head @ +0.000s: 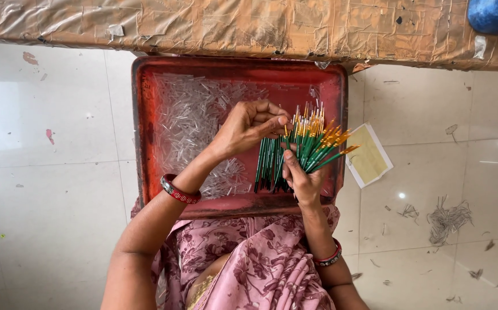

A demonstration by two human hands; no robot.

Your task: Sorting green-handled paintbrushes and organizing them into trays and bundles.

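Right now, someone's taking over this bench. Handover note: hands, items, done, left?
Right hand: grip shut on a fanned bundle of green-handled paint brushes, gold ferrules and tips pointing up.
Left hand: fingertips pinched at one brush tip; too small to tell what is between them.
Red tray on the lap holds a pile of clear plastic tubes.
Done: cannot tell how many tips carry tubes.
Left: many tubes remain loose in the tray.
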